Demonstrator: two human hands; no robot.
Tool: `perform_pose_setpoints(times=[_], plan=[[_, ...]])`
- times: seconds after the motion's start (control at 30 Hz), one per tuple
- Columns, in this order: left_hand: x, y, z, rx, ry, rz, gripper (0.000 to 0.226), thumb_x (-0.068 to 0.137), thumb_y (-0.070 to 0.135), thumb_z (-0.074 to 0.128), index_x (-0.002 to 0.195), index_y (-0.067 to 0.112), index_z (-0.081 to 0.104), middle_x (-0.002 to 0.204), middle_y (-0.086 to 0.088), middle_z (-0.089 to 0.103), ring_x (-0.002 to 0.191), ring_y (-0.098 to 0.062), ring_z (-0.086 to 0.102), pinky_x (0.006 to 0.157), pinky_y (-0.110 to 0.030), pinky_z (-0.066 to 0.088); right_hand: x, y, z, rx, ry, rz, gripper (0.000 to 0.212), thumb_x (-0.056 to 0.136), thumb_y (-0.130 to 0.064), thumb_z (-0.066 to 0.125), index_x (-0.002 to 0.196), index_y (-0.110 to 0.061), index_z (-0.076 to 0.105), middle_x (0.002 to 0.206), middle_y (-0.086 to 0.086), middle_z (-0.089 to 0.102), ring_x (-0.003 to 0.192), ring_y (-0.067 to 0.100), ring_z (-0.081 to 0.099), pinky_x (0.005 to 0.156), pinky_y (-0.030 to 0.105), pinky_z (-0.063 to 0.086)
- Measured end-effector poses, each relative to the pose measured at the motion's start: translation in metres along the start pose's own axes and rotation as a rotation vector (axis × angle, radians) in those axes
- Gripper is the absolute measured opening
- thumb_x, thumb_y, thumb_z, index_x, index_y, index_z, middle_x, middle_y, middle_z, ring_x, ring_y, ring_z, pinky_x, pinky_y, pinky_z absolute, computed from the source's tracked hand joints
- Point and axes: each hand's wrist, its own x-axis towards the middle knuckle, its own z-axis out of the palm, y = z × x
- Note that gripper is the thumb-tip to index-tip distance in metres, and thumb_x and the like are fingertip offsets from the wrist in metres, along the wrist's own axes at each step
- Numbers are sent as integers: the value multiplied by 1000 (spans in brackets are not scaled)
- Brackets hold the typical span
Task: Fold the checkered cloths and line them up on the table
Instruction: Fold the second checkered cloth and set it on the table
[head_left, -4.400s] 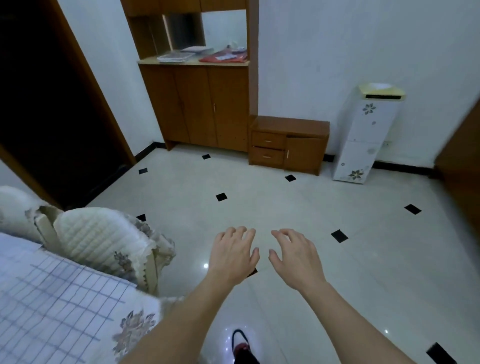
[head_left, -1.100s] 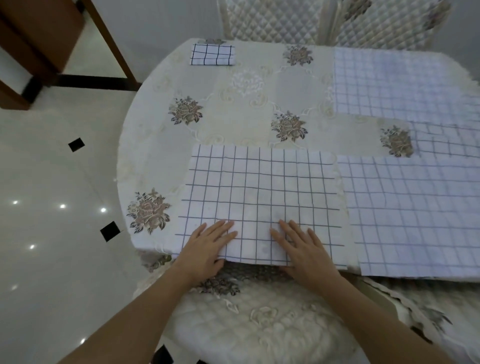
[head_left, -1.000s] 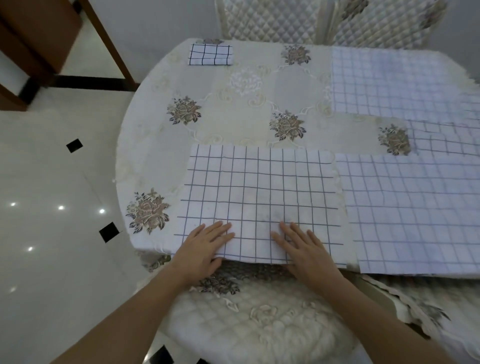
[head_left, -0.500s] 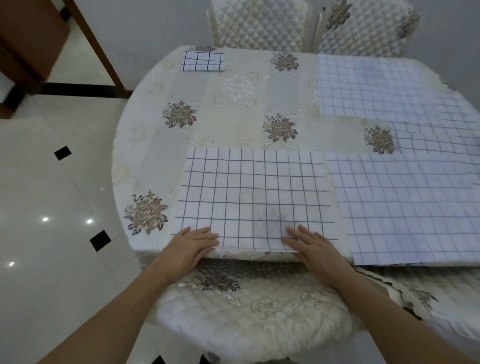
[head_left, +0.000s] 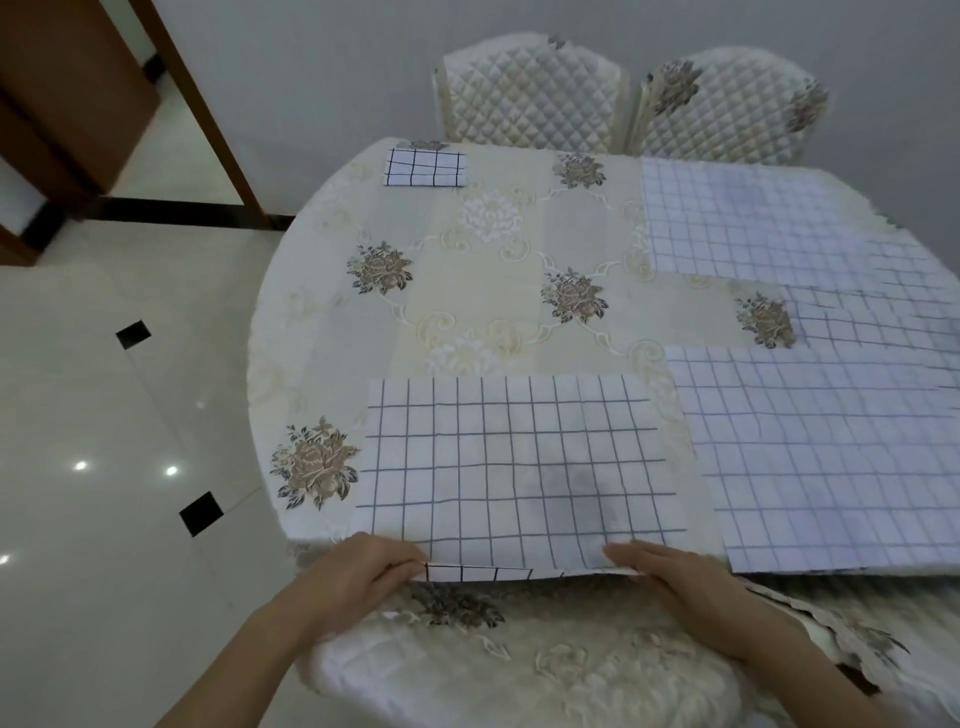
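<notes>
Since this checkered cloth (head_left: 519, 467) looks floppy, I've got left hand (head_left: 358, 574) and right hand (head_left: 675, 579) pinching its corners at the table (head_left: 322, 338) rim.

Both bare forearms reach in from below, the left from 7 o'clock, the right from 5 o'clock. The left hand (head_left: 358, 571) pinches the near edge of the white checkered cloth with dark grid lines (head_left: 519, 467). The right hand (head_left: 670, 574) grips the same edge, fingers on top and pointing toward 10 o'clock, thumb hidden underneath.
</notes>
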Motion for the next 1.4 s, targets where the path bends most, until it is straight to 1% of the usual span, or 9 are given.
perform_pose_setpoints(times=[0.1,0.2,0.3,0.53,0.7,0.8,0.97,1.1,1.4], plan=[[6,6,-16,-63,120,-38,30,102,45,44,99,30,70,92,22,69,87,3,63,78,-22,50,10,-5,-13,-138,83,-26,39,106,-37,36,142,-51,38,150,-30,32,141,-3,27,114,16,24],[32,7,-43,-34,208,-55,31,101,42,44,88,23,65,78,11,65,75,-6,60,69,-25,47,45,0,-38,-285,224,-81,45,102,-41,29,140,-36,50,146,-10,52,135,16,48,104,42,48],[66,0,-72,44,265,-87,26,103,34,47,87,24,65,74,22,61,69,2,55,61,-17,39,88,1,-74,-363,234,-68,53,105,-48,13,143,-34,48,145,-8,53,135,20,49,106,46,44],[146,-30,-120,276,271,-155,27,105,36,41,93,27,63,82,14,59,77,-9,54,62,-25,37,185,27,-108,-389,210,-100,62,100,-58,0,149,-41,34,156,-12,37,146,17,33,112,43,36],[180,-51,-116,393,292,-164,31,104,40,39,103,24,65,89,10,58,83,-15,57,67,-31,42,215,44,-95,-336,205,-104,59,102,-56,9,148,-37,39,159,-9,32,148,19,28,112,45,39],[181,-58,-106,481,469,-125,42,99,46,34,107,21,67,97,4,63,88,-23,60,71,-36,47,219,52,-81,-336,245,-93,54,102,-52,21,150,-32,35,161,-7,27,149,17,23,114,46,36],[141,-30,-81,421,817,-122,37,97,34,50,124,12,61,132,-10,55,120,-31,51,99,-49,41,208,40,-75,-309,409,-21,58,101,-48,27,150,-20,39,159,1,34,148,21,28,119,47,27],[96,-19,-42,506,660,77,57,92,41,62,139,9,53,150,-10,44,136,-28,44,110,-52,36,174,11,-58,-296,495,-151,60,101,-47,37,151,-14,38,160,6,31,149,23,25,118,49,28],[91,-40,-4,687,385,-8,75,99,52,44,158,14,17,167,-3,11,153,-19,12,119,-50,23,147,-38,9,-448,335,-197,80,99,-62,36,159,-15,10,166,11,6,153,29,6,119,55,22]])
